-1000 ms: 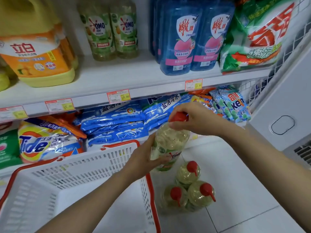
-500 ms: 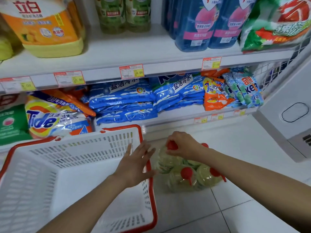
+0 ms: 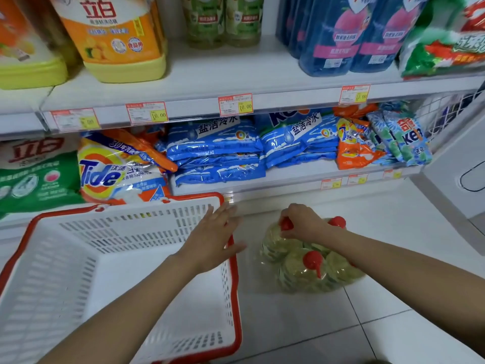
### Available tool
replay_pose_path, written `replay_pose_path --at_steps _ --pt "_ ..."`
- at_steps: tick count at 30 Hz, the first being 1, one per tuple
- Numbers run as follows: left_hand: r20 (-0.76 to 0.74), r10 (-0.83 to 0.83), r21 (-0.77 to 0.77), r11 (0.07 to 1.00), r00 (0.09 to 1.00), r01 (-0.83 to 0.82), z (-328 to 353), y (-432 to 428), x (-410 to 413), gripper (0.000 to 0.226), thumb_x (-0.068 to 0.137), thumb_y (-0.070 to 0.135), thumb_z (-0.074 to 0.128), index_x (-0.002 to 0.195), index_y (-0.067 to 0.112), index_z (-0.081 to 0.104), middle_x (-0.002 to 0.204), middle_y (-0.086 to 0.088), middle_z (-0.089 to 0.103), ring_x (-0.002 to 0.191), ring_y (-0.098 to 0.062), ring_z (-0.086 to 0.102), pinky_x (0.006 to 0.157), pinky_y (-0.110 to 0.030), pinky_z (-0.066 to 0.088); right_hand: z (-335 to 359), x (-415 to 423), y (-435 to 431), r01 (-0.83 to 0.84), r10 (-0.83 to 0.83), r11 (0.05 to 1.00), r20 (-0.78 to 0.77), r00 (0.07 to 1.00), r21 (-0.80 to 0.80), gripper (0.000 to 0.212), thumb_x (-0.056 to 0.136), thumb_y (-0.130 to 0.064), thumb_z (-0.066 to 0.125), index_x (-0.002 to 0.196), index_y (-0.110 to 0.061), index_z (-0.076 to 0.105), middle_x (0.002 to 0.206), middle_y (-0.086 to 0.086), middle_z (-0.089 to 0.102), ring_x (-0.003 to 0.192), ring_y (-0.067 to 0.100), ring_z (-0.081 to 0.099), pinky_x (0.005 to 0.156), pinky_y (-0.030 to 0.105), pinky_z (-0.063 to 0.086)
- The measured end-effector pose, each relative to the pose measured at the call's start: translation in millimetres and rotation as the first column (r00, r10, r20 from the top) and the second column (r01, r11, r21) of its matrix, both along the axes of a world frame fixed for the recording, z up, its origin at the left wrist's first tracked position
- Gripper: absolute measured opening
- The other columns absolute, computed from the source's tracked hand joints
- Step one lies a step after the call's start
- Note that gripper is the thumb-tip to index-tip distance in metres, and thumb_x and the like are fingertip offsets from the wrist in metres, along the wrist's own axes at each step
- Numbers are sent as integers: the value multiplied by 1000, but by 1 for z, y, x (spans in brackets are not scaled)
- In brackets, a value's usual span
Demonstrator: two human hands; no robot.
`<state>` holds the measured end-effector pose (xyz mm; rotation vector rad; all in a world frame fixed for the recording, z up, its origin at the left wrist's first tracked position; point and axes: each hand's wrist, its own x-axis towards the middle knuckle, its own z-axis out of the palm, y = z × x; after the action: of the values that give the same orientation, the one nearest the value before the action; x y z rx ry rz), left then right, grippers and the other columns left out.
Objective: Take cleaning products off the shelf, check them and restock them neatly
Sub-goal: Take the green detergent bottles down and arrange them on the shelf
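Note:
Several clear bottles of yellow-green detergent with red caps stand together on the white floor tiles at the foot of the shelf. My right hand [image 3: 301,222] grips the red cap of the far-left bottle [image 3: 275,243], which stands on the floor with the group. In front of it, another bottle [image 3: 304,271] shows its red cap. With spread fingers and nothing in it, my left hand [image 3: 212,237] hovers over the right rim of the white basket [image 3: 110,264].
The red-rimmed basket sits on the floor at left. Two more green bottles [image 3: 223,19] stand on the upper shelf [image 3: 223,72] between an orange jug [image 3: 115,35] and blue refill packs [image 3: 349,35]. Detergent bags [image 3: 217,151] fill the lower shelf. A white cabinet [image 3: 456,166] stands at right.
The bottle came down from chest height and now stands with the others on the floor. My left hand let go of it and moved over the basket rim.

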<state>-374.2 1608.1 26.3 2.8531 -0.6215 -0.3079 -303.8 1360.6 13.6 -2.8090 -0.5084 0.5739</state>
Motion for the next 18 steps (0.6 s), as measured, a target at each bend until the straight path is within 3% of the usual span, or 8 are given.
replay_pose_path --at_steps 3,5,8,11,14,16,18 --pt "70 35 -100 995 997 -28 21 3 24 85 85 75 19 153 25 26 164 1 9 151 -16 -5 119 -32 -7 2 8 -5 34 -34 999 -36 999 2 35 82 -28 74 113 -14 67 111 8 59 103 24 58 83 28 42" --pt "152 66 -151 988 986 -43 37 6 43 65 97 56 40 151 23 31 163 -1 14 151 -19 0 121 -36 -1 1 10 -5 35 -35 999 -49 998 -4 37 83 -28 74 117 -15 65 113 9 58 106 26 57 88 30 43" --pt "315 98 -204 978 944 -33 64 9 74 57 97 42 50 146 14 42 159 -10 25 150 -28 10 122 -47 11 1 13 -4 9 -12 999 -72 997 -37 40 83 -28 74 120 -14 64 116 10 58 109 27 57 90 30 44" --pt "504 122 -168 985 855 -41 89 16 102 58 95 38 51 145 10 42 157 -16 27 149 -35 15 120 -48 9 28 27 -3 -41 39 999 -79 996 -24 48 84 -40 74 124 -16 64 111 3 59 107 21 58 90 27 44" --pt "598 167 -118 986 784 -120 114 30 129 60 96 38 47 149 12 34 160 -16 20 149 -36 10 121 -52 7 94 58 11 3 -34 943 89 995 334 38 84 -39 74 114 -16 70 106 0 67 94 15 64 87 34 54" --pt "603 196 -94 980 773 -175 122 40 144 61 98 41 43 152 14 30 161 -15 18 150 -35 7 121 -54 6 145 86 27 15 -158 796 184 970 604 26 86 -31 74 106 -14 73 100 0 71 90 12 66 81 27 54" --pt "594 217 -49 971 774 -235 124 50 156 64 99 51 29 154 18 25 162 -13 17 150 -33 6 120 -53 3 191 117 47 -57 -222 694 288 932 718 21 88 -30 72 103 -15 72 97 -3 71 86 10 65 77 20 52"
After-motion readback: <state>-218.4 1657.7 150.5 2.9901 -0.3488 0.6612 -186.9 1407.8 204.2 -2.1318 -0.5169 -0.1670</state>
